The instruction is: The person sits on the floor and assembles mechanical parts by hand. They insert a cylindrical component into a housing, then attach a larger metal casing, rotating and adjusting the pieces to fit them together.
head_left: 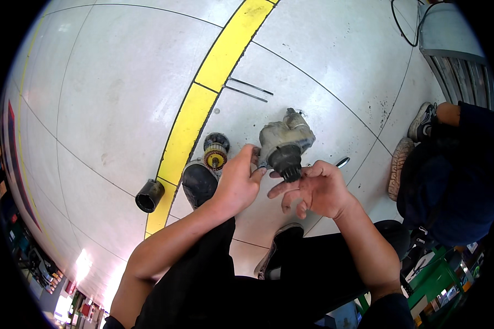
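Observation:
My left hand [240, 178] is closed on the side of a grey, grimy starter motor housing [274, 134], holding it above the floor. A dark toothed pinion gear [287, 163] points from the housing toward me. Beside the gear is my right hand [318, 192], its fingers spread and curled under the gear's end. The thumb and index finger are close to the teeth; whether they touch cannot be made out. Left of the housing, near my shoe, an armature [216, 153] with copper and yellow windings stands on the floor.
A black hollow cylinder [150, 196] rests at the yellow floor stripe [191, 109]. Two long thin bolts [250, 90] and a small washer [217, 111] lie farther off. A shiny tool end [342, 162] shows past my right hand. At right, another person [450, 181] sits near a metal cabinet [455, 49].

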`<control>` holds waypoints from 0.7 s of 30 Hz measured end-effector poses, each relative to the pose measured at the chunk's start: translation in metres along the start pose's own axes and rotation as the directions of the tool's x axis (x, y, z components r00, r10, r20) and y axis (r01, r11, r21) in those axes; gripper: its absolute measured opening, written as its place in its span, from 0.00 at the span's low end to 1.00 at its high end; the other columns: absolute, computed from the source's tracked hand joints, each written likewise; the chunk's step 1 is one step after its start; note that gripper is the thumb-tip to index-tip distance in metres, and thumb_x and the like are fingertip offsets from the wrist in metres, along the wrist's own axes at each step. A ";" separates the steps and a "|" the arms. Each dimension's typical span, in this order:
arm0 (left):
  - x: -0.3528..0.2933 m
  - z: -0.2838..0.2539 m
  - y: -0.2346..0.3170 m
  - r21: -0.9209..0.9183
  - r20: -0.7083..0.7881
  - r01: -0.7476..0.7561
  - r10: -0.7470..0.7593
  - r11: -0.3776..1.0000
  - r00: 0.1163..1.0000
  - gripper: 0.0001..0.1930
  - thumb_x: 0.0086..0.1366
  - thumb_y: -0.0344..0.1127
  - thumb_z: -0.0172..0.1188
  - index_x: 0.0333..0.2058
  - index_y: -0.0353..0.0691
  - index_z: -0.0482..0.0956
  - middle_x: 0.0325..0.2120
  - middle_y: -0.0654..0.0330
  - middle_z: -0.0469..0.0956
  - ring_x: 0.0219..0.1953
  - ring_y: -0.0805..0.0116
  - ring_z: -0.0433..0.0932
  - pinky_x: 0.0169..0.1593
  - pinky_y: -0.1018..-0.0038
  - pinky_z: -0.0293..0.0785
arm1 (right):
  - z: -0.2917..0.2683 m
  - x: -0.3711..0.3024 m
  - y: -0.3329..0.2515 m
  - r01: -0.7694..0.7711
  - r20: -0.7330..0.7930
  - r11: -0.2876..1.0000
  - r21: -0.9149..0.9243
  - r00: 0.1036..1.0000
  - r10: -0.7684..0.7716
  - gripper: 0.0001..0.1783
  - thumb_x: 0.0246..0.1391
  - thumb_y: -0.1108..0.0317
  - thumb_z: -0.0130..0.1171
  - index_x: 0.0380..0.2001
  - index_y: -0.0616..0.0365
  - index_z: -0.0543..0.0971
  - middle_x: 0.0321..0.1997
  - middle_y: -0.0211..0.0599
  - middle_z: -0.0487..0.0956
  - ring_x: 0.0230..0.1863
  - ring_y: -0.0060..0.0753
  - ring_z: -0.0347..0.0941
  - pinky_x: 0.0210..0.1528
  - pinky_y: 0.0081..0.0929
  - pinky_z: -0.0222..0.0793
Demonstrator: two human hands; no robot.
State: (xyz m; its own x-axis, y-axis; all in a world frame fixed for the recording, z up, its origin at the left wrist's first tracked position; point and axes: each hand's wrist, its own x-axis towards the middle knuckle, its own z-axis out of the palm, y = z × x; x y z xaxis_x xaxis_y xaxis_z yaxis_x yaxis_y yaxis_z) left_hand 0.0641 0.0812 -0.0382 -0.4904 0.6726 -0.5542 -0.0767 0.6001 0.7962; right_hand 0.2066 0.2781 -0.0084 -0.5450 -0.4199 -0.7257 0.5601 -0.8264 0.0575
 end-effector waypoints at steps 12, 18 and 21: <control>0.003 0.013 0.009 0.492 0.245 -0.342 0.250 0.801 0.937 0.19 0.64 0.24 0.64 0.52 0.31 0.72 0.43 0.44 0.76 0.36 0.41 0.84 0.38 0.50 0.81 | -0.024 0.034 0.027 0.071 -0.382 0.959 -0.274 0.907 -0.177 0.15 0.59 0.58 0.76 0.40 0.51 0.80 0.30 0.25 0.78 0.27 0.20 0.72 0.25 0.23 0.58; 0.002 0.018 0.001 0.531 0.259 -0.406 0.314 0.744 0.913 0.19 0.62 0.27 0.66 0.51 0.33 0.73 0.40 0.48 0.75 0.35 0.46 0.84 0.34 0.54 0.81 | -0.041 0.043 0.027 0.031 -0.421 0.891 -0.453 0.873 -0.245 0.17 0.54 0.64 0.79 0.40 0.52 0.79 0.24 0.21 0.74 0.23 0.15 0.65 0.23 0.22 0.57; 0.003 0.019 -0.004 0.507 0.224 -0.427 0.363 0.749 0.904 0.19 0.62 0.28 0.67 0.50 0.34 0.73 0.40 0.49 0.76 0.37 0.46 0.84 0.36 0.55 0.82 | -0.036 0.041 0.019 0.013 -0.417 0.853 -0.522 0.868 -0.269 0.17 0.54 0.65 0.79 0.41 0.53 0.79 0.24 0.20 0.74 0.22 0.14 0.64 0.23 0.21 0.57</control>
State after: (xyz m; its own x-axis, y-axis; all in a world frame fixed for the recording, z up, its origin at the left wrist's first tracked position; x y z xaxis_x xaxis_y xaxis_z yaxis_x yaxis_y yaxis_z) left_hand 0.0796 0.0889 -0.0479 -0.2769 0.9233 -0.2661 0.5922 0.3821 0.7095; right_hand 0.2177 0.2588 -0.0616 -0.3634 0.0147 -0.9315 0.7962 -0.5143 -0.3187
